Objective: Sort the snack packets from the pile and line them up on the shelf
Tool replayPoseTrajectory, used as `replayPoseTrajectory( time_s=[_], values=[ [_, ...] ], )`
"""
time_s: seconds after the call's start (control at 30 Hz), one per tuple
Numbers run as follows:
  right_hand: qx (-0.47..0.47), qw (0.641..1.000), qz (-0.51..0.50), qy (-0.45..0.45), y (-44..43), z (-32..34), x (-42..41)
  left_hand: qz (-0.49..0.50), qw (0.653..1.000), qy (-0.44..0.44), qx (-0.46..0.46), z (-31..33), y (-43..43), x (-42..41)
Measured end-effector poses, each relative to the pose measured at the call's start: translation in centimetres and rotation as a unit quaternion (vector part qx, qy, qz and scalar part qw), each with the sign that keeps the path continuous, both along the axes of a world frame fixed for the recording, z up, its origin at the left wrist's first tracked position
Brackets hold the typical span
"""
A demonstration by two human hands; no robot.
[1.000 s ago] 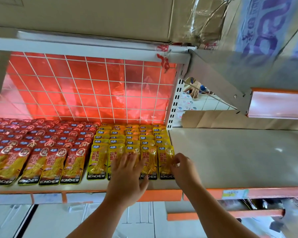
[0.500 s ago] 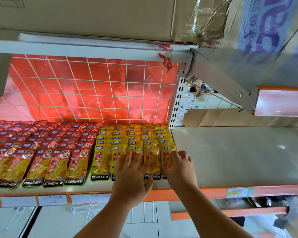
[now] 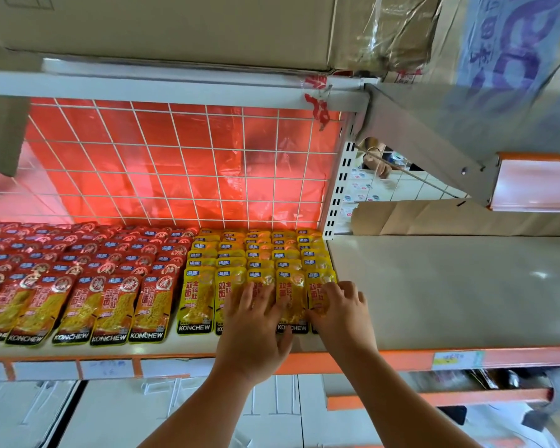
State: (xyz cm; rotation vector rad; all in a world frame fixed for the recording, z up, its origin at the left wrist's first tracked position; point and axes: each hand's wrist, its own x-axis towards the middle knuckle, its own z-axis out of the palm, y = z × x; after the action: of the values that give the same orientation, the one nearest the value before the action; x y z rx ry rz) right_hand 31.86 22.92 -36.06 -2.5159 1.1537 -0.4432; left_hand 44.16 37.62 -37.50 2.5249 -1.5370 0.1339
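Observation:
Yellow KONCHEW snack packets (image 3: 197, 299) lie in several overlapping rows on the white shelf (image 3: 188, 345), with red KONCHEW packets (image 3: 110, 305) lined up to their left. My left hand (image 3: 254, 321) lies flat with spread fingers on the front yellow packets. My right hand (image 3: 340, 310) rests on the rightmost front yellow packet (image 3: 317, 292), fingers bent down onto it at the row's right end. Both hands hide the lower parts of those packets.
A red-backed wire grid (image 3: 181, 163) closes the back of the shelf. To the right stretches a bare grey shelf (image 3: 450, 286) with an orange front rail (image 3: 401, 358). Cardboard boxes (image 3: 175, 24) sit on the shelf above. A steel bracket (image 3: 417, 134) slants at upper right.
Both hands have slid a little forward onto the front row of yellow packets; the right hand moved from the row's edge onto the rightmost packet.

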Motion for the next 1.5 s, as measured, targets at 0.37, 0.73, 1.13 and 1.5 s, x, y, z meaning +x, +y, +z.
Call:
replayPoseTrajectory(
  time_s=[0.37, 0.73, 1.13, 1.5],
  values=[
    [-0.068, 0.998, 0.014, -0.002, 0.7, -1.0, -1.7, 0.013, 1.0, 0.019, -0.011, 0.2, -0.1, -0.3],
    [-0.087, 0.996, 0.013, -0.017, 0.5, -2.1, -1.7, 0.025, 1.0, 0.006, -0.008, 0.4, 0.0, -0.4],
    [-0.119, 0.993, -0.003, 0.007, 0.9, -1.8, -1.6, 0.001, 1.0, 0.016, -0.003, -0.2, 0.1, -0.5],
    [-0.168, 0.985, -0.048, -0.005, 10.3, -0.7, 5.1, -0.077, 0.985, 0.06, -0.142, 1.6, 9.1, 8.5]
  ],
)
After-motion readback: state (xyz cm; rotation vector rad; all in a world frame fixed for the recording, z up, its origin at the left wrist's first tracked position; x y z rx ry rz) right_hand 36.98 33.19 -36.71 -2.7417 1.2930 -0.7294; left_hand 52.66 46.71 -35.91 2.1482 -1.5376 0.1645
